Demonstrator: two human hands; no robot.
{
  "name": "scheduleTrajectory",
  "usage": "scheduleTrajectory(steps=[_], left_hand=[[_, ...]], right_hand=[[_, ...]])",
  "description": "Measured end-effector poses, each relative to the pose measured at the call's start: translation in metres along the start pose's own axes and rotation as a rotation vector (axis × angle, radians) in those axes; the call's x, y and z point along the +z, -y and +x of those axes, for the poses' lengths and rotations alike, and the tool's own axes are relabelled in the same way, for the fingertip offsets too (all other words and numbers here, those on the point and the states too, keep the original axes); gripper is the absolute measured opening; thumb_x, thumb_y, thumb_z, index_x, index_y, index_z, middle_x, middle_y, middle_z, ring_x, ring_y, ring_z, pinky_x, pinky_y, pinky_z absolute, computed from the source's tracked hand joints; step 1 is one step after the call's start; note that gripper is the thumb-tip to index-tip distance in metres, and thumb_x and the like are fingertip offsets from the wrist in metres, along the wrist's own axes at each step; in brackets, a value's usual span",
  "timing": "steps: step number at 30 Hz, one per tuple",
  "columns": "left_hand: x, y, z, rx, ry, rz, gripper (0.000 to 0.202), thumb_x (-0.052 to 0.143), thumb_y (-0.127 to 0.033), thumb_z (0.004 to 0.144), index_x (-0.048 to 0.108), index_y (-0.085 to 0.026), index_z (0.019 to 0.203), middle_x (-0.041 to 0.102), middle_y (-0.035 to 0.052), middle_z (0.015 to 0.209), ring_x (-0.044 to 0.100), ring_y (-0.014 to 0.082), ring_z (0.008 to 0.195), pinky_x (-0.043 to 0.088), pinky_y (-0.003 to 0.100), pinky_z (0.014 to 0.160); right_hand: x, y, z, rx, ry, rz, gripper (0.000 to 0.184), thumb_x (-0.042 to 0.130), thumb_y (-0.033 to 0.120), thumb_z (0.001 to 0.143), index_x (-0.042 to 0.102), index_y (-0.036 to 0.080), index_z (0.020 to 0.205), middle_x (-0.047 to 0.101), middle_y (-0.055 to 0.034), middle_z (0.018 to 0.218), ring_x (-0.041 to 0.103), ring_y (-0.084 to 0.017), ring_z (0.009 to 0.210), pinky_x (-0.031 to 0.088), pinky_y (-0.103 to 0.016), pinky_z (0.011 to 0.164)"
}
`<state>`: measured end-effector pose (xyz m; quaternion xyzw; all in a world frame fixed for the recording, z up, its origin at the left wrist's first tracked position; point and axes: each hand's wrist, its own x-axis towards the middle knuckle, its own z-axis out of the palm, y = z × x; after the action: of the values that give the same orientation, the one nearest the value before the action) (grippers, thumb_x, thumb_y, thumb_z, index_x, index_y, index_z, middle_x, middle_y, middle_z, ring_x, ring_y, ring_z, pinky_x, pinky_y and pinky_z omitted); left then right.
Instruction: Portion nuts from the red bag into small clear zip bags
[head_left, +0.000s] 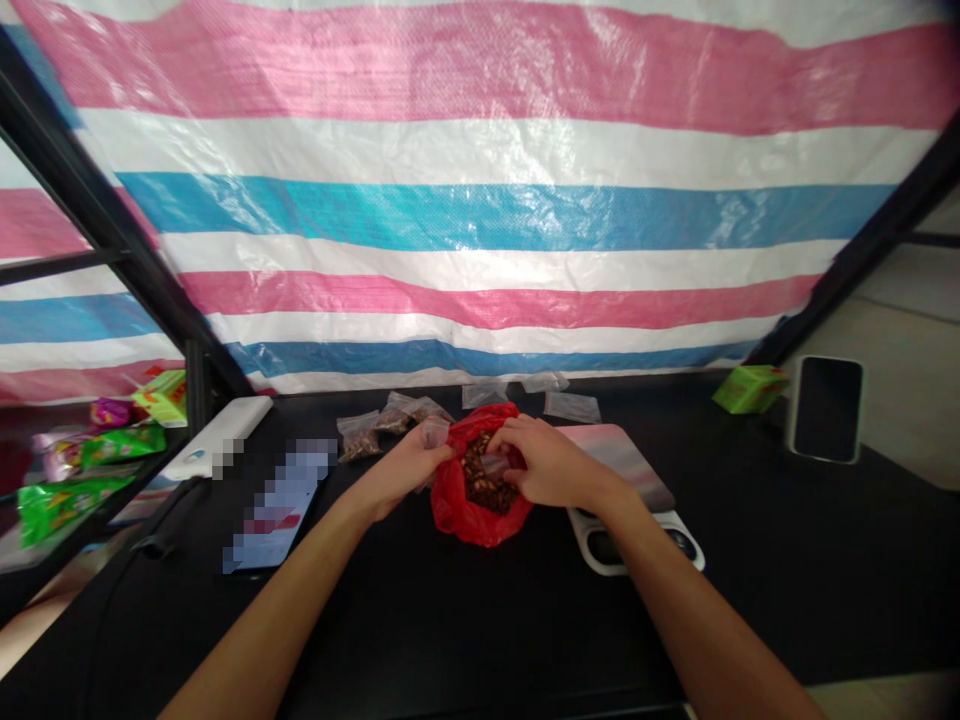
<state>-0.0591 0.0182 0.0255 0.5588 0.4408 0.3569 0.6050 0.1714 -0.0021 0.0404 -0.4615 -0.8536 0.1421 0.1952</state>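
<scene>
"How would you work that crinkled red plastic bag (484, 525), there in the middle of the black tabletop (465, 640)?"

"Keep its mouth wide and the rim steady. I'd take small pinches of those dark brown, seed-like pieces (491, 495) and keep the fingertips low, so nothing scatters over the edge."

"And the left hand (406, 465), at nine o'clock to the bag?"

"Thumb and forefinger look nearly closed on a small clear plastic bag (435, 432), with the thumb tip at the red rim. How firm the grip is, I can't tell from here."

"The right hand (553, 462) comes in from three."

"Its fingers are curled over the bag's mouth, half open, a gap between them and the thumb. Something pale shows there, but I can't tell whether they've got hold of anything."

"What's around it?"

"Filled clear packets (360, 437) towards ten o'clock, flat clear plastic bags (571, 406) between twelve and two. The white scale with a shiny flat plate (622, 455) sits at three to four, partly under the right forearm; I'd keep that arm from leaning on it."
</scene>
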Motion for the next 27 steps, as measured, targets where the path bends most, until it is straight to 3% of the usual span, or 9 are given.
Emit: scheduleTrajectory(steps=[4,11,15,19,27], left_hand=[[0.000,-0.001,0.001,-0.082,0.052,-0.049,0.017,0.072,-0.029,0.074,0.066,-0.016,0.084,0.069,0.0022,0.072,0.066,0.0178,0.066,0.052,0.029,0.065],[-0.001,-0.001,0.002,-0.037,0.045,-0.083,0.014,0.071,-0.024,0.075,0.067,-0.016,0.085,0.073,0.0039,0.080,0.069,0.0190,0.072,0.054,0.030,0.070],[0.002,0.000,0.003,0.000,0.004,-0.106,0.017,0.074,-0.024,0.075,0.069,-0.017,0.090,0.075,0.0047,0.088,0.071,0.0203,0.081,0.056,0.033,0.079],[0.004,0.001,0.005,-0.029,-0.014,-0.152,0.015,0.074,-0.024,0.076,0.070,-0.017,0.089,0.075,0.0047,0.087,0.071,0.0190,0.081,0.056,0.030,0.076],[0.009,0.000,0.003,-0.061,0.011,-0.208,0.017,0.075,-0.024,0.074,0.072,-0.016,0.089,0.076,0.0058,0.085,0.072,0.0209,0.082,0.057,0.032,0.077]], right_hand=[[0.003,0.000,0.002,0.081,-0.004,-0.011,0.025,0.072,0.008,0.073,0.071,0.022,0.095,0.074,-0.0018,0.090,0.063,-0.020,0.083,0.040,-0.031,0.076],[0.008,0.004,0.003,0.110,-0.035,-0.041,0.010,0.074,0.020,0.081,0.071,0.023,0.090,0.074,-0.0032,0.088,0.065,-0.021,0.082,0.041,-0.033,0.077],[0.009,0.006,0.003,0.073,-0.038,-0.056,0.020,0.073,0.015,0.079,0.072,0.022,0.097,0.076,-0.0051,0.096,0.067,-0.024,0.092,0.043,-0.037,0.087],[0.009,0.005,0.003,0.006,-0.024,-0.062,0.030,0.070,0.013,0.081,0.074,0.023,0.110,0.075,-0.0072,0.114,0.065,-0.028,0.109,0.041,-0.040,0.099],[0.010,-0.001,0.004,0.076,-0.029,-0.055,0.029,0.069,0.009,0.078,0.072,0.022,0.104,0.076,-0.0050,0.105,0.066,-0.025,0.101,0.043,-0.037,0.092]])
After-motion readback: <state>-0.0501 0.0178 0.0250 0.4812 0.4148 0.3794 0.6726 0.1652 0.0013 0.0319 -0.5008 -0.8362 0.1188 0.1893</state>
